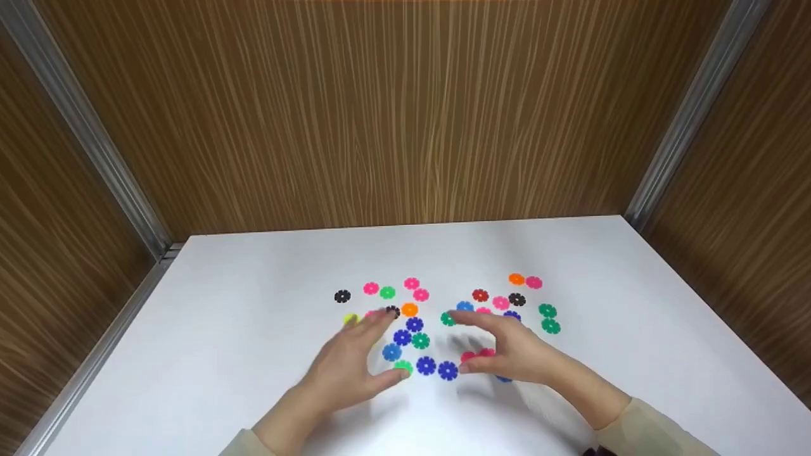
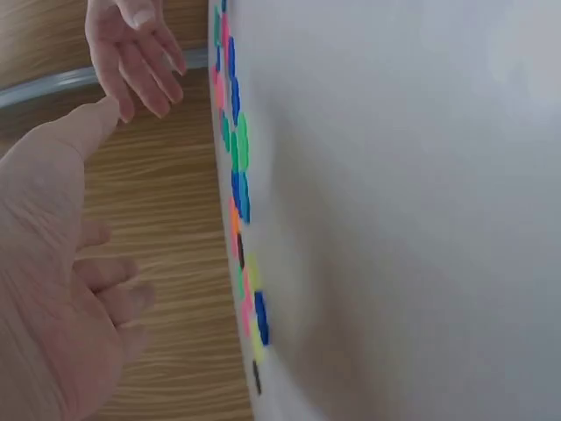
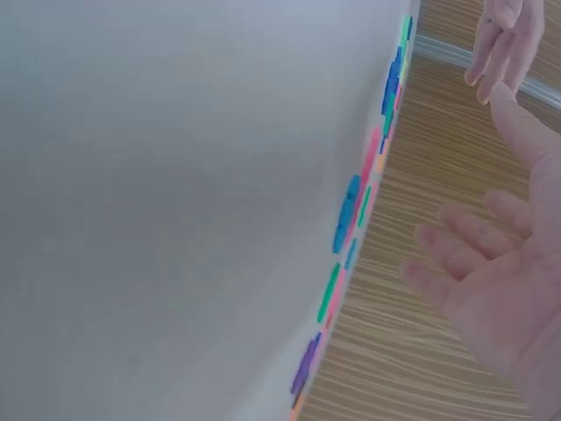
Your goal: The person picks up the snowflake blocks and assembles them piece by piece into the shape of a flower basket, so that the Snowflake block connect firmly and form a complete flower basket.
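Note:
Both hands hover above a spread of small notched plastic discs in several colours. My left hand (image 1: 345,364), fingers extended and thumb apart, is over the left part of the spread, near a light green disc (image 1: 403,367) and a black disc (image 1: 393,311). Across from it, my right hand (image 1: 516,348) has its thumb and fingers spread, close to a green disc (image 1: 448,318) and a dark blue disc (image 1: 448,370). Neither hand holds anything. In the wrist views the left palm (image 2: 53,281) and right palm (image 3: 508,307) face inward, raised off the table. Some discs are hidden beneath the hands.
The discs lie flat on a white table (image 1: 253,285). Brown wood-grain panels (image 1: 405,114) stand behind it and at both sides, with metal strips (image 1: 95,133) at the corners. Outlying discs include a black one (image 1: 342,296) at left and a green one (image 1: 551,326) at right.

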The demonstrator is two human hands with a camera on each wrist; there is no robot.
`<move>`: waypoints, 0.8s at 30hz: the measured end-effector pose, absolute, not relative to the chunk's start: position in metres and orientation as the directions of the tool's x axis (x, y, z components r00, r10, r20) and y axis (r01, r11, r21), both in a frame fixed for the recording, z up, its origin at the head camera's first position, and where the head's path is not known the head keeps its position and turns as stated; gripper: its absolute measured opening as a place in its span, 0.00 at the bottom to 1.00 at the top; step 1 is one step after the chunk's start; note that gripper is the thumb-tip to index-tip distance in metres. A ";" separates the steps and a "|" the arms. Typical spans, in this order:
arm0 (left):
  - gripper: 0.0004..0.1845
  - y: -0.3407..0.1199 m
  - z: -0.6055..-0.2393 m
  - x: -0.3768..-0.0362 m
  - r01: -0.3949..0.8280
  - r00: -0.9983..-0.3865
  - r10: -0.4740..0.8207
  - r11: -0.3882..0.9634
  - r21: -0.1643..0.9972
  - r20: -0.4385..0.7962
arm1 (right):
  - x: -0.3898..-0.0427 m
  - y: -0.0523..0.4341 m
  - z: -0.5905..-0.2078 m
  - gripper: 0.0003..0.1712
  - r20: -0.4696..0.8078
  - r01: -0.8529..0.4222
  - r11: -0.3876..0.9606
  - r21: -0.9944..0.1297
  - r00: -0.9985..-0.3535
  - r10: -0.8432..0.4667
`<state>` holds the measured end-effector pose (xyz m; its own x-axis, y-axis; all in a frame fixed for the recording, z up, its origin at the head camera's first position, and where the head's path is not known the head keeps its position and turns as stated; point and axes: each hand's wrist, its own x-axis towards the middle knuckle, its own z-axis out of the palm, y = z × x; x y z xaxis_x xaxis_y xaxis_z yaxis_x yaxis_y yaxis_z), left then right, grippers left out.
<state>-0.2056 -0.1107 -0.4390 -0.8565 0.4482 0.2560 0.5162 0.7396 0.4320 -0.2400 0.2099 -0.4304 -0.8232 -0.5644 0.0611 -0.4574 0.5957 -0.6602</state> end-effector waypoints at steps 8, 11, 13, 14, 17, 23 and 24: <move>0.38 -0.089 -0.457 -0.222 0.442 -0.858 0.483 0.525 0.727 0.172 | -0.254 0.202 -0.442 0.34 0.017 -0.421 0.501 -0.756 -0.778 -0.628; 0.36 -0.085 -0.462 -0.228 0.375 -0.871 0.473 0.469 0.799 0.131 | -0.259 0.202 -0.445 0.32 -0.010 -0.396 0.506 -0.766 -0.780 -0.626; 0.35 -0.084 -0.464 -0.231 0.339 -0.877 0.467 0.444 0.829 0.108 | -0.261 0.203 -0.448 0.30 -0.028 -0.380 0.514 -0.769 -0.783 -0.621; 0.35 -0.083 -0.466 -0.233 0.325 -0.879 0.466 0.434 0.840 0.099 | -0.262 0.203 -0.449 0.30 -0.039 -0.370 0.518 -0.771 -0.785 -0.618; 0.33 -0.081 -0.471 -0.236 0.299 -0.881 0.466 0.412 0.861 0.083 | -0.264 0.204 -0.454 0.28 -0.069 -0.339 0.523 -0.782 -0.787 -0.613; 0.29 -0.080 -0.484 -0.241 0.304 -0.881 0.465 0.414 0.858 0.088 | -0.267 0.204 -0.462 0.26 -0.080 -0.306 0.465 -0.831 -0.761 -0.644; 0.29 -0.080 -0.485 -0.241 0.309 -0.880 0.467 0.417 0.854 0.091 | -0.267 0.204 -0.463 0.26 -0.075 -0.310 0.455 -0.835 -0.754 -0.652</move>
